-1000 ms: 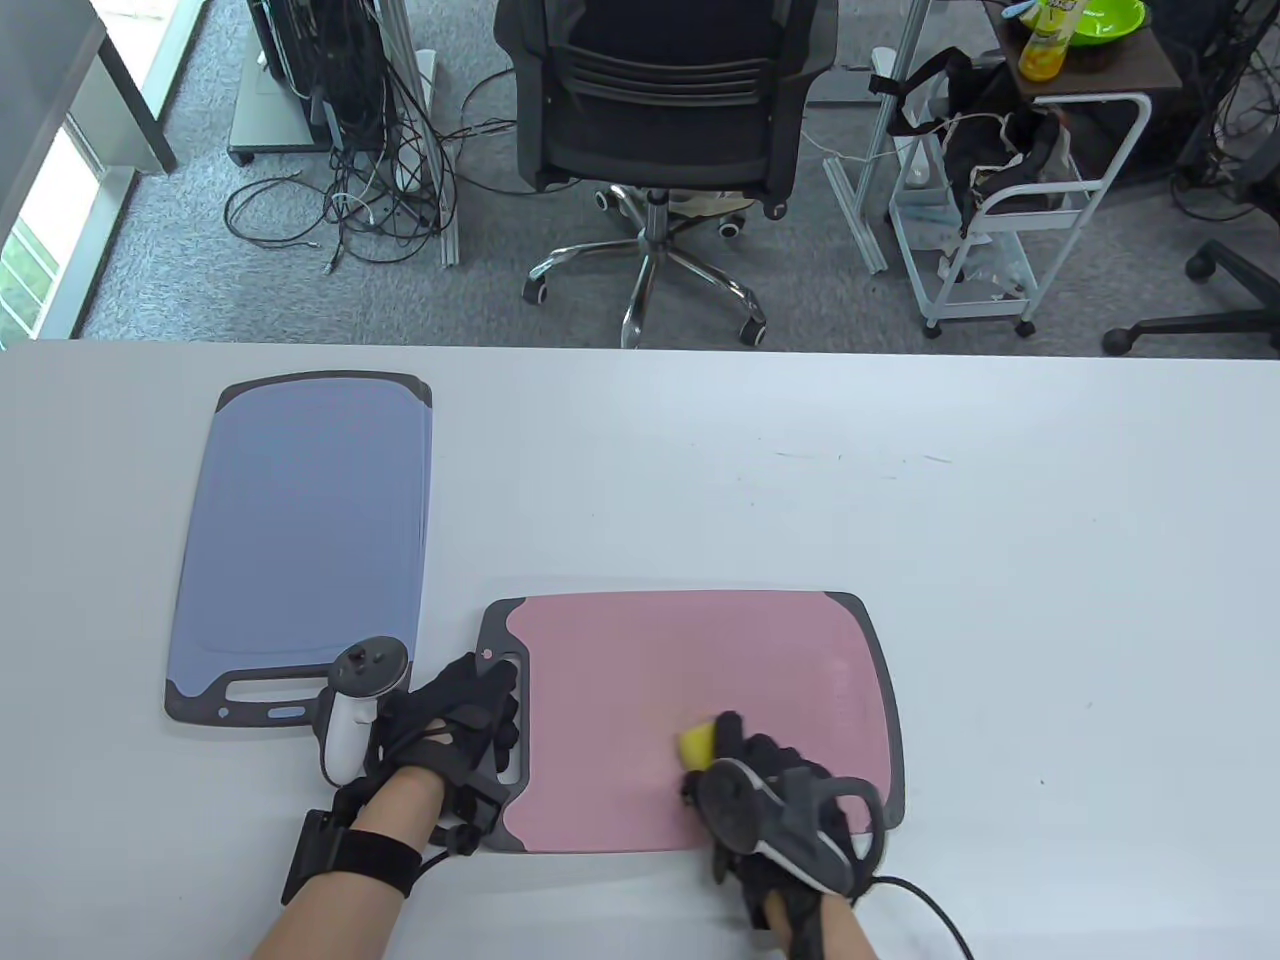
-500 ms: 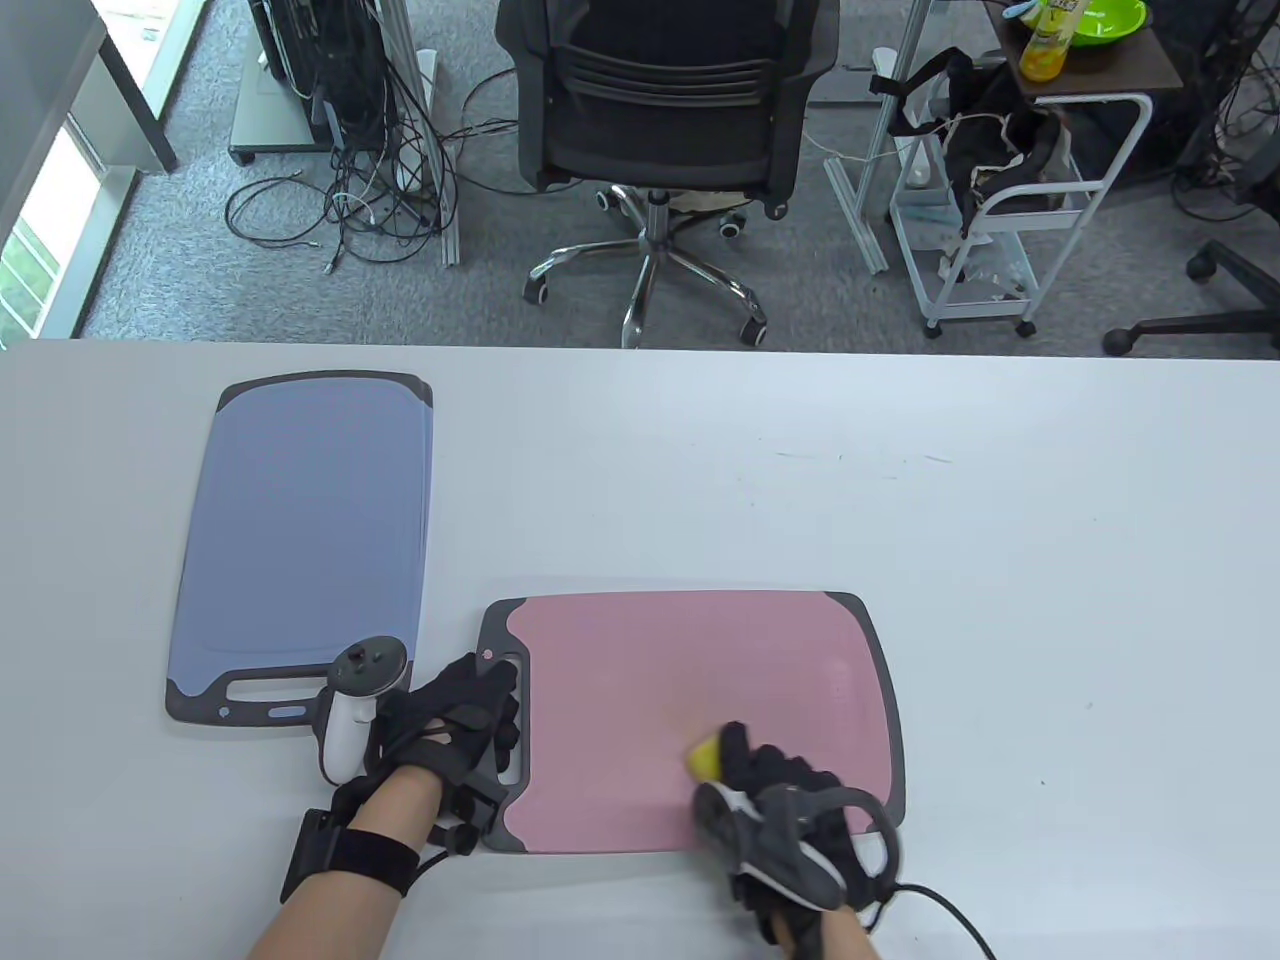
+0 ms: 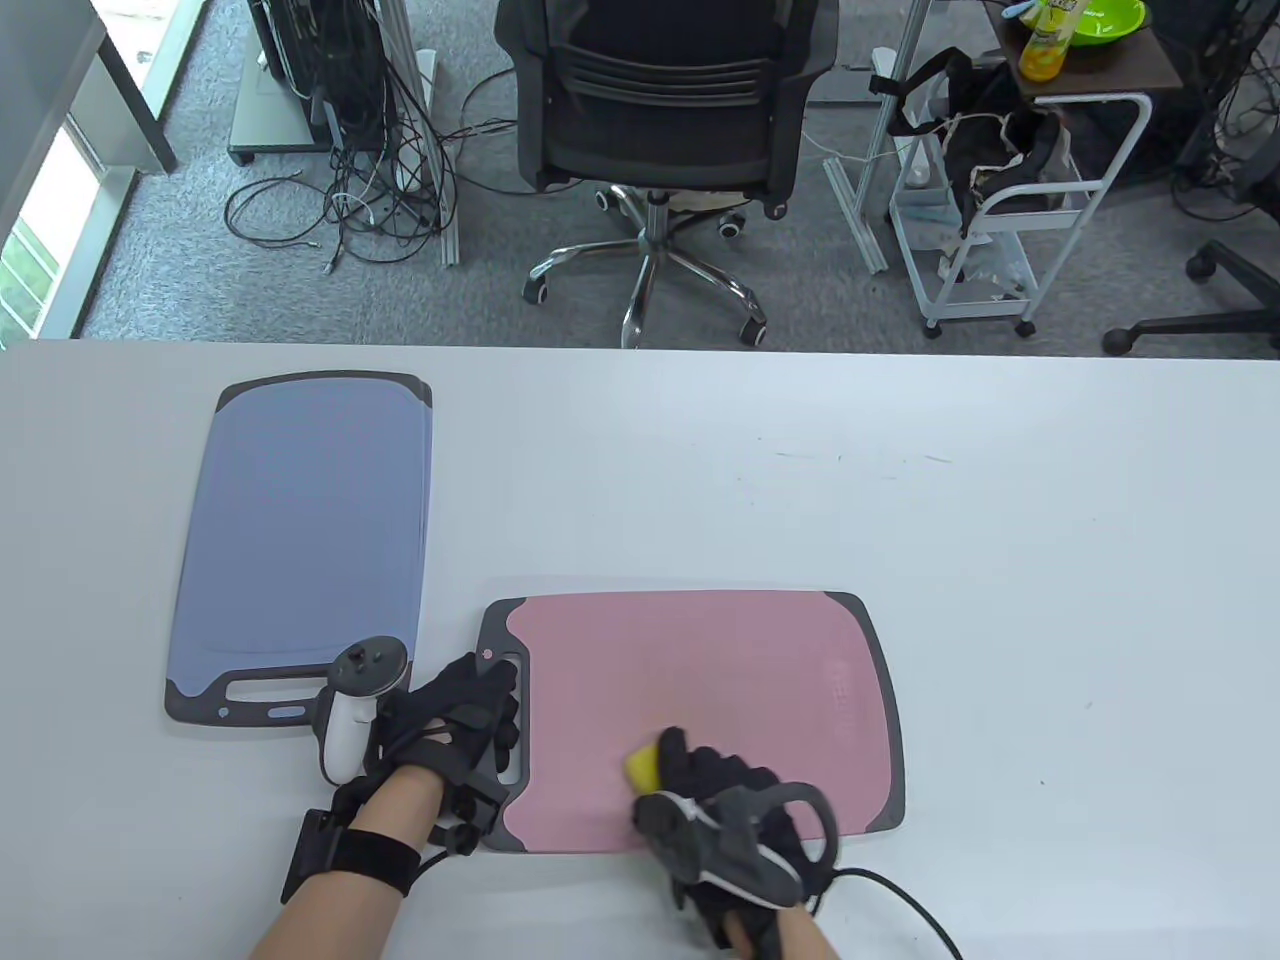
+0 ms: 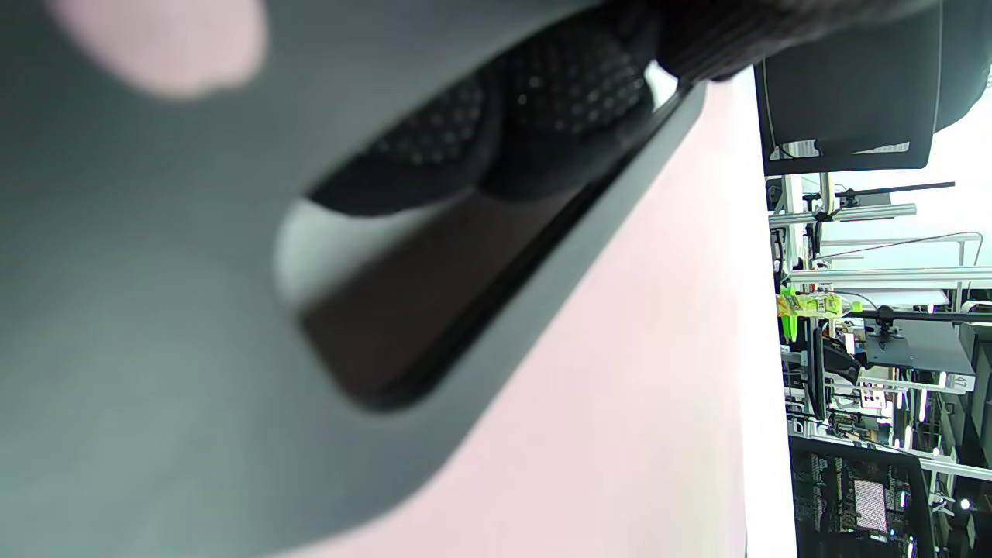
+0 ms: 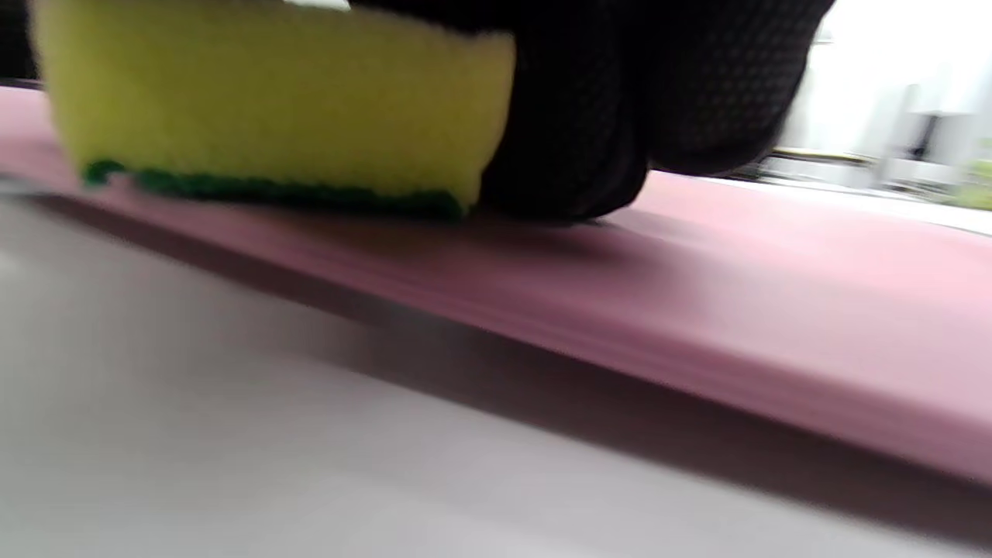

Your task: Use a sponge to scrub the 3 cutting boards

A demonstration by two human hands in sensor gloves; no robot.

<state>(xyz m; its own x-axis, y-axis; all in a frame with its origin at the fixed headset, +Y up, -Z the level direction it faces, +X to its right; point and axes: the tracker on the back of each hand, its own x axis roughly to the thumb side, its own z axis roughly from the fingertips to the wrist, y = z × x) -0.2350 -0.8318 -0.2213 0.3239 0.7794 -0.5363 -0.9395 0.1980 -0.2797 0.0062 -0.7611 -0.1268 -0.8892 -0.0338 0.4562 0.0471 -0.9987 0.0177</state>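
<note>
A pink cutting board [image 3: 700,670] with a dark grey rim lies flat near the table's front edge. My right hand [image 3: 690,770] grips a yellow sponge [image 3: 643,767] and presses it on the board's near middle. The right wrist view shows the sponge [image 5: 263,101] green side down on the pink board [image 5: 775,310], with my gloved fingers [image 5: 589,116] beside it. My left hand [image 3: 470,705] lies flat on the board's handle end, its fingertips [image 4: 558,93] at the handle slot. A blue cutting board [image 3: 305,530] lies at the left, apart from both hands.
The white table [image 3: 1000,520] stretches right of and behind the boards. Beyond its far edge stand a black office chair [image 3: 660,110], a white cart [image 3: 1000,230] and loose cables [image 3: 350,200] on the floor.
My right hand has slid the sponge leftward and slightly nearer along the pink board. The left hand and both boards have stayed put.
</note>
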